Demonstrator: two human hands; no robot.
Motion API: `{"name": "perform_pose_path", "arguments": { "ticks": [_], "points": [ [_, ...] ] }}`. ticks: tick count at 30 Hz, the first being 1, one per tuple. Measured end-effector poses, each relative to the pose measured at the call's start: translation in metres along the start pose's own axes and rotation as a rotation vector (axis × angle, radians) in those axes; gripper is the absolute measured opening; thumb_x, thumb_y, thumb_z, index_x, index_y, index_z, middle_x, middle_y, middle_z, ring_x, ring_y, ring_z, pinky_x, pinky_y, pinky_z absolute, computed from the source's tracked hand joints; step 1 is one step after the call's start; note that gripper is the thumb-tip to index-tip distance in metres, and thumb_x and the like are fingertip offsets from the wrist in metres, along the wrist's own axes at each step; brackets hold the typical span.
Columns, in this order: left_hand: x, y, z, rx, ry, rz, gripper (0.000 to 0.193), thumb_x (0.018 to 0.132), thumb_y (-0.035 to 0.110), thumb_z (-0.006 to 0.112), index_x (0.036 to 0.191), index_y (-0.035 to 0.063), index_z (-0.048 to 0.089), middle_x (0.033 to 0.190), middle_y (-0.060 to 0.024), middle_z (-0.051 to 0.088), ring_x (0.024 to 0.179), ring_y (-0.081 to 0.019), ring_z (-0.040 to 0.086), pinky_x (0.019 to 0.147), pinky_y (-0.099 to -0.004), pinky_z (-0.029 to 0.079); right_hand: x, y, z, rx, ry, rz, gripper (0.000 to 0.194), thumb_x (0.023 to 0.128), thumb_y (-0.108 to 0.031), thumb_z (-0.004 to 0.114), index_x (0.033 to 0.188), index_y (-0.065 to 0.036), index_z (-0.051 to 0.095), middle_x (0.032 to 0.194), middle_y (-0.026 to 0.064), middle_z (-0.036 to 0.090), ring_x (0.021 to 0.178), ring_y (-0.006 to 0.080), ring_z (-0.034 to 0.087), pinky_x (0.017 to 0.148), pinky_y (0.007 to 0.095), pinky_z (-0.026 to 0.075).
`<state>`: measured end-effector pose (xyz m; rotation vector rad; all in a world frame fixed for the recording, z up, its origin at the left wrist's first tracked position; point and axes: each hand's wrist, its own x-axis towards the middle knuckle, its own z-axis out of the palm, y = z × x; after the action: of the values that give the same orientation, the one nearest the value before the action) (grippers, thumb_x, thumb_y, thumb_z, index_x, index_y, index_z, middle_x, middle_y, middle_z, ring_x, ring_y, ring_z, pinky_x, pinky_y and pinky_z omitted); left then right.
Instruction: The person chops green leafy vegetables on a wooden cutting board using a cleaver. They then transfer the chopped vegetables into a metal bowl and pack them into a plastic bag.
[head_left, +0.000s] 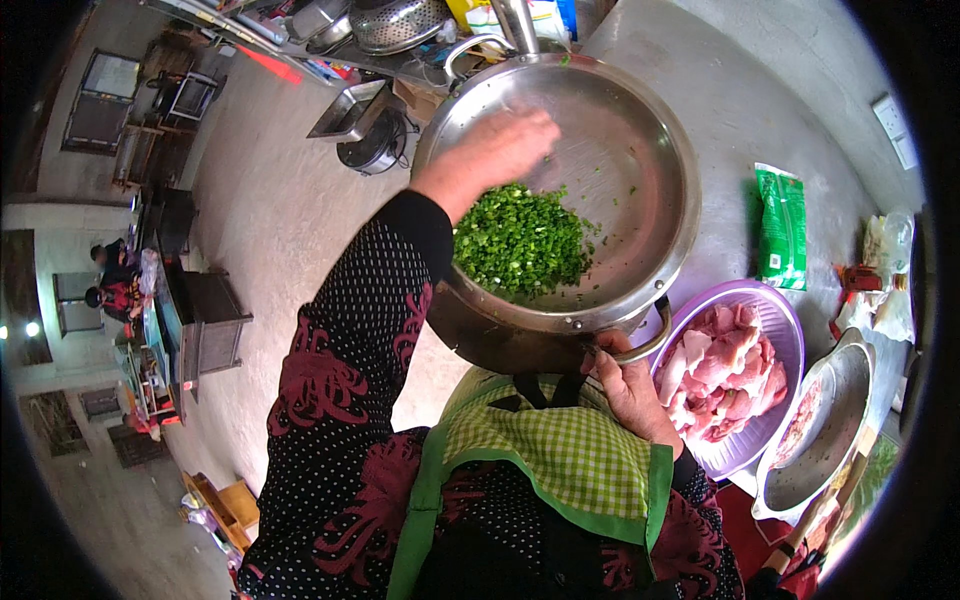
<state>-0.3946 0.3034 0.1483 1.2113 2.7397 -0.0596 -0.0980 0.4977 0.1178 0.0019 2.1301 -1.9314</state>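
A wide stainless-steel pot (622, 172) stands tilted before me. A heap of chopped green onions (525, 244) lies against its near left side, with loose bits scattered over the metal. My left hand (514, 142) is inside the pot, above and beyond the heap. Motion blurs its curled fingers, so whether they hold anything is unclear. At the near rim, my right hand (634, 386) grips the pot's loop handle (649, 346). Close by on the right sits a purple plastic basin (793, 330) piled with raw meat pieces (724, 371).
A green packet (781, 225) lies on the grey counter (720, 127). Beyond the basin is a metal pan (821, 442) with minced meat. Another person's hand (806, 517) shows at lower right. A rice cooker (375, 142) stands on the floor at left. Two people (116, 296) are farther off.
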Motion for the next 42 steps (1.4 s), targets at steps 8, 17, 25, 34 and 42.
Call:
{"name": "perform_pose_path", "arguments": {
  "ticks": [8,17,25,34,42],
  "points": [
    [-0.069,-0.030,0.000,0.213,-0.111,-0.041,0.016,0.086,0.004,0.053,0.094,0.0011,0.067,0.102,-0.0160,0.064,0.101,-0.0303,0.063,0.087,-0.0404,0.053,0.001,0.001,0.000,0.020,-0.008,0.039,0.025,0.100,-0.023,0.050,0.111,-0.001,0.052,0.079,0.0086,0.062,0.076,0.0188,0.061,0.070,0.0337,0.049],
    [-0.099,-0.019,-0.019,-0.338,0.279,-0.241,0.024,0.093,0.004,0.049,0.113,-0.0005,0.063,0.117,-0.0207,0.062,0.106,-0.0378,0.060,0.090,-0.0439,0.049,0.002,-0.005,-0.001,-0.019,-0.022,0.052,0.029,0.101,-0.026,0.048,0.112,0.000,0.051,0.080,0.0094,0.063,0.079,0.0201,0.061,0.073,0.0349,0.049],
    [-0.060,-0.026,0.009,-0.169,0.169,-0.254,0.030,0.088,-0.003,0.049,0.113,0.0024,0.065,0.115,-0.0185,0.064,0.104,-0.0376,0.062,0.090,-0.0449,0.050,-0.002,-0.011,0.001,-0.039,0.008,0.087,0.034,0.102,-0.032,0.046,0.110,0.000,0.053,0.080,0.0104,0.063,0.082,0.0212,0.061,0.076,0.0348,0.048],
    [-0.079,0.010,-0.021,-1.094,0.481,-0.385,0.028,0.095,0.016,0.059,0.120,0.0031,0.064,0.108,-0.0107,0.068,0.098,-0.0212,0.066,0.088,-0.0307,0.050,-0.023,-0.081,-0.040,-0.459,-0.182,0.050,0.030,0.095,-0.030,0.061,0.100,-0.001,0.065,0.090,0.0146,0.069,0.070,0.0282,0.066,0.064,0.0371,0.051],
    [-0.076,0.078,0.013,-2.446,0.674,-0.488,0.047,0.097,0.028,0.058,0.136,0.0045,0.048,0.123,-0.0100,0.057,0.120,-0.0238,0.053,0.103,-0.0407,0.041,0.032,-0.173,-0.019,-0.753,0.057,-0.557,0.058,0.090,-0.027,0.064,0.139,-0.002,0.046,0.140,0.0204,0.050,0.135,0.0377,0.043,0.111,0.0485,0.035]
  ]
}}
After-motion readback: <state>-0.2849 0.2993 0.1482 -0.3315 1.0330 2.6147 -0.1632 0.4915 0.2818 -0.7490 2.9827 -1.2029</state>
